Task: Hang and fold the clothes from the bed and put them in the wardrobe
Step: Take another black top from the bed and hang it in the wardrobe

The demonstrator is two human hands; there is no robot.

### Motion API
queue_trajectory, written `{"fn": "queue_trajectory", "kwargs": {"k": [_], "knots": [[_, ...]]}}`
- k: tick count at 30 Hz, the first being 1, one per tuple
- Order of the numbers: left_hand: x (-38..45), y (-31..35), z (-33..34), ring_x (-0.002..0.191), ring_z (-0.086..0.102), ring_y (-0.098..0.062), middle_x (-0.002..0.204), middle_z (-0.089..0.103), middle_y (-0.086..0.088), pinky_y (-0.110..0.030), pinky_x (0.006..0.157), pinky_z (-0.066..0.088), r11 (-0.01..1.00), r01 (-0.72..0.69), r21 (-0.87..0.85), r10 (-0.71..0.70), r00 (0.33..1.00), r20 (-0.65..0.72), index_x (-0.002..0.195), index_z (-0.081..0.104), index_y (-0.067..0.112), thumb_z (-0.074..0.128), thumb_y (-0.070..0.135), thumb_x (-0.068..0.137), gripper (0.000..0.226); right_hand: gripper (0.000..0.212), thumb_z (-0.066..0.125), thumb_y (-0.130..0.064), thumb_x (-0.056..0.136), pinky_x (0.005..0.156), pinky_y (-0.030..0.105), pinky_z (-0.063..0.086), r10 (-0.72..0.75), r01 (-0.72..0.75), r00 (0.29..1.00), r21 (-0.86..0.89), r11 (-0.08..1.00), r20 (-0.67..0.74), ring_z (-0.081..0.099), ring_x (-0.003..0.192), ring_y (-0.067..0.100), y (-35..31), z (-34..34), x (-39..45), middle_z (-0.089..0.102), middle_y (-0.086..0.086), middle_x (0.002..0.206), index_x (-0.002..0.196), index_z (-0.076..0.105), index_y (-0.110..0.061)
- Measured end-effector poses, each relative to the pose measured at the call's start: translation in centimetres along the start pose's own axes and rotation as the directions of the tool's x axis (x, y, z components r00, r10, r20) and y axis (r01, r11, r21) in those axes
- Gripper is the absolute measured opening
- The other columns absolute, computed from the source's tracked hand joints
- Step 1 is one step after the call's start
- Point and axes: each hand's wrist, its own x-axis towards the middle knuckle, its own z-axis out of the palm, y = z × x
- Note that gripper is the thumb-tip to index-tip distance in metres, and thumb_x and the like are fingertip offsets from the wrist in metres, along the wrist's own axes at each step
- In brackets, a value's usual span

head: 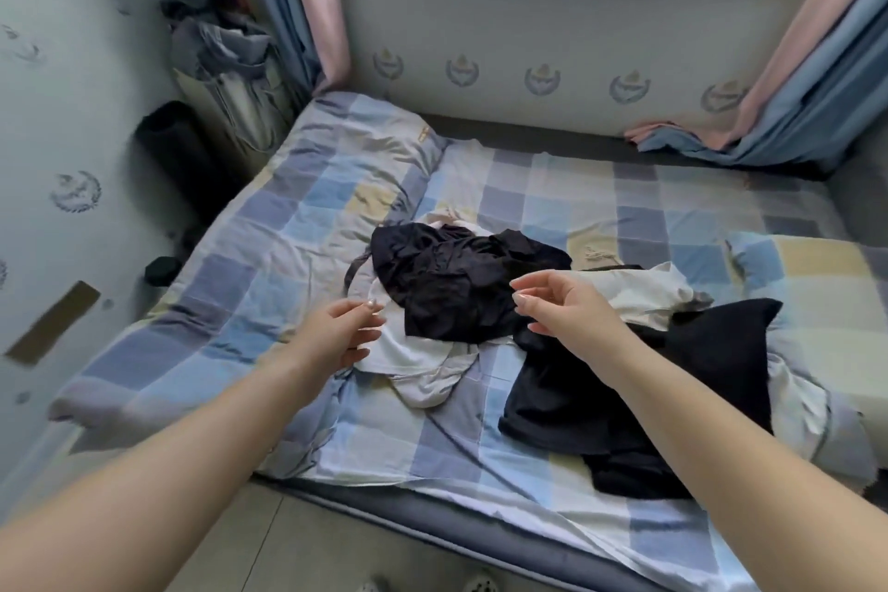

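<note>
1. The left hand (pixel 343 334) hovers at the left edge of the black top (pixel 461 284), its fingers loose and holding nothing.
2. The black top lies crumpled in the middle of the bed (pixel 250 245). It looks thin and limp, so I would lift it by both shoulders.
3. The white garment (pixel 413 365) under the black top is soft and wrinkled.
4. The right hand (pixel 562 308) hangs above the right side of the black top, relaxed and empty.
5. Right of the black top lies a thicker dark garment (pixel 624 389).
</note>
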Motion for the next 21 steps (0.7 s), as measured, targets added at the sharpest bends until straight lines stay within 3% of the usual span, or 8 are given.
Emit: {"fn": "queue_trajectory", "kwargs": {"k": [5, 10, 18, 21], "knots": [[3.4, -2.0, -1.0, 0.074, 0.058, -0.011, 0.088, 0.066, -0.001, -0.023, 0.066, 0.044, 0.998, 0.066, -0.016, -0.067, 0.997, -0.048, 0.095, 0.064, 0.013, 0.054, 0.023, 0.096, 0.014, 0.013, 0.064, -0.021, 0.089, 0.077, 0.023, 0.055, 0.063, -0.062, 0.998, -0.029, 0.998, 0.032, 0.065, 0.088, 0.006, 2.1, 1.5, 3.6, 0.068, -0.009, 0.09, 0.091, 0.067, -0.034], [8.1, -3.0, -2.2, 0.072, 0.059, -0.012, 0.082, 0.067, 0.001, -0.025, 0.068, 0.046, 0.992, 0.12, -0.027, -0.121, 0.992, -0.029, 0.089, 0.066, 0.016, 0.056, 0.023, 0.095, 0.014, 0.012, 0.065, -0.023, 0.089, 0.068, 0.016, 0.05, 0.125, -0.125, 0.992, -0.036, 0.992, 0.007, 0.065, 0.085, 0.005, 3.9, 3.4, 7.8, 0.069, -0.009, 0.091, 0.092, 0.067, -0.034], [21.0, -3.2, -4.1, 0.076, 0.061, -0.012, 0.086, 0.068, 0.002, -0.031, 0.081, 0.049, 0.982, 0.183, 0.04, -0.185, 0.98, 0.066, 0.091, 0.066, 0.018, 0.056, 0.027, 0.094, 0.013, 0.01, 0.063, -0.026, 0.089, 0.082, 0.027, 0.052, 0.25, -0.258, 0.964, -0.093, 0.962, -0.093, 0.064, 0.093, 0.007, 8.4, 7.8, 16.9, 0.067, -0.01, 0.095, 0.091, 0.064, -0.035], [26.3, -3.4, -4.5, 0.084, 0.063, -0.013, 0.092, 0.069, 0.002, -0.029, 0.076, 0.051, 0.981, 0.181, 0.073, -0.189, 0.975, 0.114, 0.094, 0.067, 0.02, 0.057, 0.03, 0.094, 0.014, 0.009, 0.061, -0.025, 0.089, 0.088, 0.031, 0.052, 0.297, -0.313, 0.945, -0.111, 0.943, -0.14, 0.062, 0.093, 0.008, 10.3, 9.4, 20.3, 0.066, -0.008, 0.096, 0.093, 0.063, -0.033]]}}
